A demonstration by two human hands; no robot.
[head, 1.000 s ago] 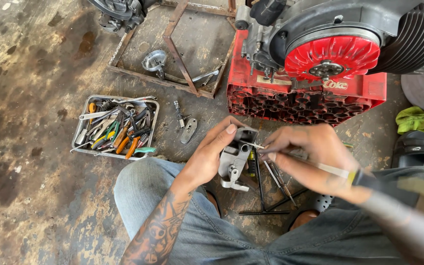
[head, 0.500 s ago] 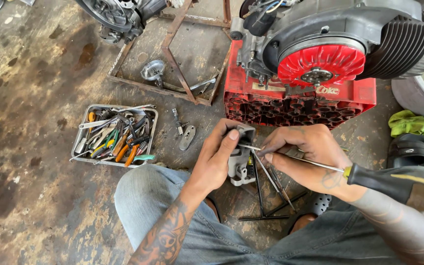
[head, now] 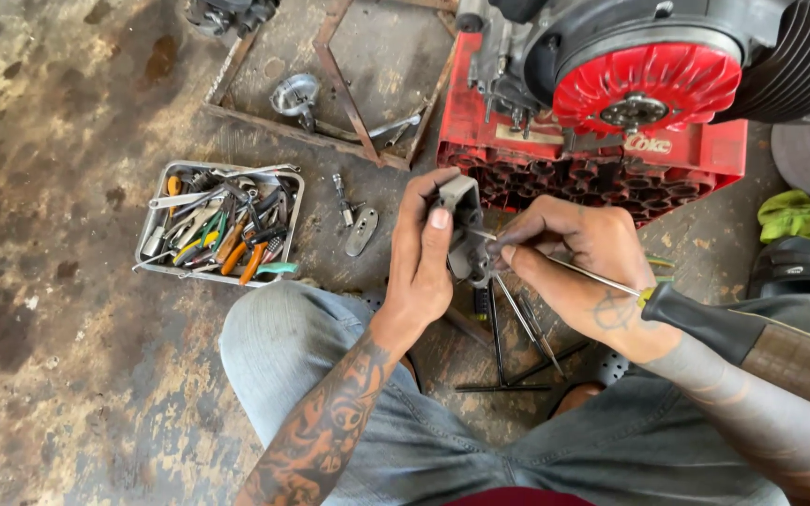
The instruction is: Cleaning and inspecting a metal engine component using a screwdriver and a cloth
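Your left hand [head: 424,267] was clamped around the small grey metal casting [head: 462,230], thumb flat on its front face, fingers wrapped behind. You held it up over your knees, just in front of the red crate [head: 517,155] with the engine [head: 649,56] on it.

Your right hand [head: 578,258] was closed on a thin screwdriver [head: 611,281], fingertips pinching the shank near the tip, dark handle lying back along your wrist. The tip met the casting's right side; the exact point was hidden.

Judgement: the part looked rigid, light enough for one hand, probably oily, so the full wrap suited it. The thin shank could flex or slip off.

Tool tray [head: 222,225] sat on the floor to your left, loose rods [head: 508,328] below your hands.
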